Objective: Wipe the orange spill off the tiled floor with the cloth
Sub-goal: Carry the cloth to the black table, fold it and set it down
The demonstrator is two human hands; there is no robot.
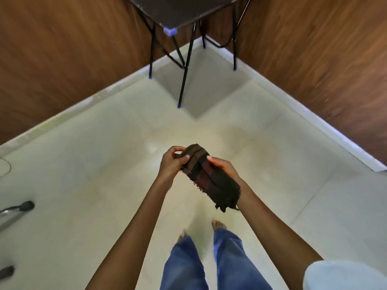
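Two wood-panelled walls meet at a far corner, edged by pale skirting. A dark table on thin black legs with blue feet stands there on the cream tiled floor. A soft glare lies mid-floor. Chrome furniture legs show near left.

Wide open tiled floor ahead; table legs crowd far corner; metal leg pokes in left.
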